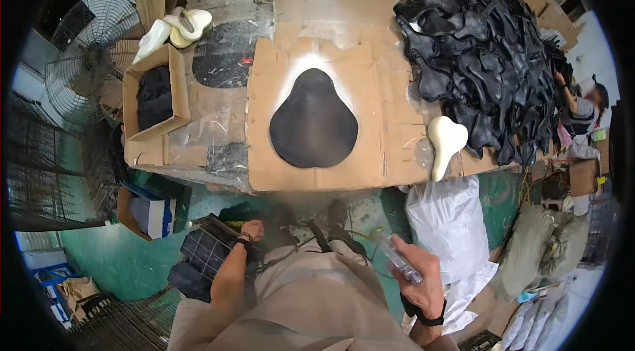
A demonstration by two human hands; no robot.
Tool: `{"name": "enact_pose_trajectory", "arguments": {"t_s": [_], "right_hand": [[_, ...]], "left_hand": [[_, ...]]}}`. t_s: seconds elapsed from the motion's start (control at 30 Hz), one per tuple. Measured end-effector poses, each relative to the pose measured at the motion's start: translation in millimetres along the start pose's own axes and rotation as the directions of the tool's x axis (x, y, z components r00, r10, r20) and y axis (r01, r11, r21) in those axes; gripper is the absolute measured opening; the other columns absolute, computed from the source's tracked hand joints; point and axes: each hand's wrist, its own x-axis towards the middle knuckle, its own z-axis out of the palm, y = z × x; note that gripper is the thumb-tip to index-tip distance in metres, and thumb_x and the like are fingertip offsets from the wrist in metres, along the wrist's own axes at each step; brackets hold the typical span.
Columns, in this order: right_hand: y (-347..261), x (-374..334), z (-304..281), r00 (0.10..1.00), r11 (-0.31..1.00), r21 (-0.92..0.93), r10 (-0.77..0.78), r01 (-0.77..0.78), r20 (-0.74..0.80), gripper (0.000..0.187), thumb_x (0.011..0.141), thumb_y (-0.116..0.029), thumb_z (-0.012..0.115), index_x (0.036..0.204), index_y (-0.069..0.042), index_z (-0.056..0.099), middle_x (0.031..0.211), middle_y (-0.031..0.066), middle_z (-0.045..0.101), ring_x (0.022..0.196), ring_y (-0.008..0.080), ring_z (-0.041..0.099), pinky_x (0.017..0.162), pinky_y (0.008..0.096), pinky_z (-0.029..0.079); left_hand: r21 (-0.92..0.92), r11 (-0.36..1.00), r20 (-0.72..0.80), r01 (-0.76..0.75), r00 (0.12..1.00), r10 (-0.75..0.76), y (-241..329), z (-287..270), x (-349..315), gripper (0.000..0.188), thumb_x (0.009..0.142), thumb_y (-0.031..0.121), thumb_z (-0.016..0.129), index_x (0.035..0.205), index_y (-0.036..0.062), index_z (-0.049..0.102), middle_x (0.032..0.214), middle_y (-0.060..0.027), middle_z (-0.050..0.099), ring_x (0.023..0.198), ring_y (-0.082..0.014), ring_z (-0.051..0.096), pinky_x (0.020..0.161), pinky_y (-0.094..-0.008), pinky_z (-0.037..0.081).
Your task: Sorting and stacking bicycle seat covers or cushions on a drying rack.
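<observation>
- Fan (92, 57), far left: round wire guard.
- Box (157, 220) on the green floor (96, 245), left: open, white side showing (contents dark).
- White sack (450, 232), right: creased, bulging.
- Olive sacks (532, 245): farther right.
- Person (582, 113), far right: grey top.

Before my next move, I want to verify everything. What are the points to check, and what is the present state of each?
1. Black saddle-shaped piece lies on the cardboard: ok.
2. Right hand holds the clear tool: ok.
3. Left hand is free of the wire rack: cannot tell.
4. Cream saddle form is apart from the black piece: ok.
5. Cardboard is unmarked around the narrow end: not ok, white marks there.
</observation>
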Motion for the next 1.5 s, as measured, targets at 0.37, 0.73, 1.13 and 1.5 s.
{"name": "enact_pose_trajectory", "arguments": {"t_s": [0.37,0.73,1.13,1.5], "right_hand": [[23.2,-17.2,-10.2,0.973,0.987,0.031,0.158,-0.155,-0.171,0.051,0.075,0.003,0.075,0.125,0.003,0.065,0.096,0.0224,0.07,0.085,0.0331,0.07,0.079,0.0352,0.052],[16.0,-20.3,-2.7,0.982,0.981,0.128,0.157,-0.143,-0.109,0.05,0.073,0.002,0.071,0.122,0.001,0.067,0.091,0.0174,0.071,0.079,0.0242,0.068,0.076,0.0325,0.051],[63.9,-30.2,-30.5,0.98,0.992,0.099,0.099,-0.082,-0.175,0.062,0.067,0.011,0.074,0.127,0.002,0.064,0.089,0.021,0.068,0.078,0.032,0.068,0.075,0.0326,0.052],[85.0,2.0,-51.6,0.988,0.972,0.235,0.021,0.016,-0.151,0.058,0.069,0.007,0.07,0.127,0.002,0.063,0.093,0.0201,0.068,0.081,0.0321,0.068,0.076,0.0322,0.051]], "left_hand": [[0.334,0.768,-0.066,-0.546,0.8,0.597,93.6,37.4,-69.6,0.024,0.097,0.015,0.059,0.117,0.0062,0.069,0.088,-0.01,0.073,0.071,-0.0178,0.07,0.06,-0.0308,0.055],[0.625,0.465,-0.239,-0.627,0.414,0.878,255.5,157.7,-61.5,0.037,0.084,0.016,0.073,0.12,0.0089,0.067,0.098,-0.0129,0.07,0.091,-0.0277,0.068,0.083,-0.0393,0.053],[0.904,0.284,-0.201,-0.319,0.269,0.942,270.9,210.3,-65.0,0.038,0.07,0.009,0.076,0.108,0.0097,0.069,0.099,-0.0197,0.07,0.094,-0.0374,0.067,0.084,-0.0463,0.053],[-0.165,0.787,-0.597,-0.594,0.695,0.4,266.8,210.3,-28.7,0.031,0.089,-0.002,0.06,0.119,-0.0009,0.056,0.102,-0.0168,0.064,0.09,-0.0288,0.063,0.084,-0.0494,0.055]]}}
